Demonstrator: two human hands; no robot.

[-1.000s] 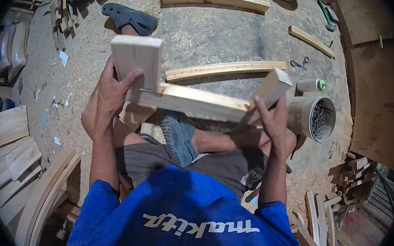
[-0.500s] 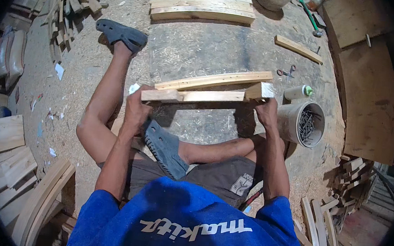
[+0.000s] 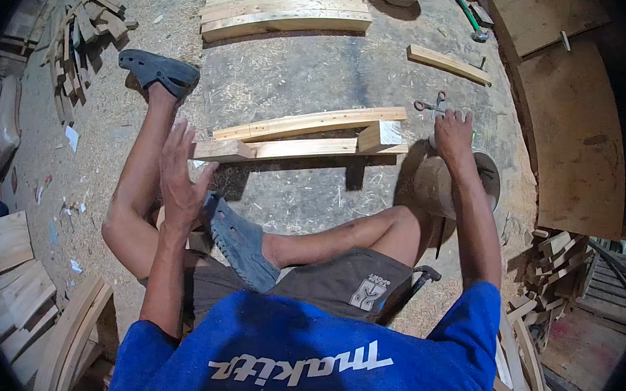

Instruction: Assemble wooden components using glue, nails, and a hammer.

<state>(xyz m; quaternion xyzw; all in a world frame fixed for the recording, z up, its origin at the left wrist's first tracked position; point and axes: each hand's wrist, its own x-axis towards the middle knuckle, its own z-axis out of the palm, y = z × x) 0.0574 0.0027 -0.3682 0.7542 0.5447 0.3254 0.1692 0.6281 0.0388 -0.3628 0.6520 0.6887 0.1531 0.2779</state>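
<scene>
My left hand (image 3: pixel 183 177) is raised with its fingers spread, just beside the left end of a wooden frame on the floor. The frame has a slightly curved slat (image 3: pixel 312 123), a near rail (image 3: pixel 309 149), and short blocks at the left (image 3: pixel 224 150) and right (image 3: pixel 381 136). To the right of the frame, my right hand (image 3: pixel 455 133) is closed over a white bottle (image 3: pixel 432 140), mostly hidden beneath it. Under my right forearm stands a pale bucket (image 3: pixel 433 182); the nails in it are hidden now. Scissors (image 3: pixel 430 103) lie just beyond my right hand.
Several stacked boards (image 3: pixel 285 7) lie at the far side, with a wooden strip (image 3: pixel 449 64) and a green-handled hammer (image 3: pixel 469 14) to the right. Offcuts (image 3: pixel 81 41) are heaped far left. A dark tool head (image 3: pixel 425 274) shows by my right knee.
Both hands have let go of the wooden frame, which now rests lower. My right hand has moved right to the white bottle; my left has opened and drawn back. The view has shifted.
</scene>
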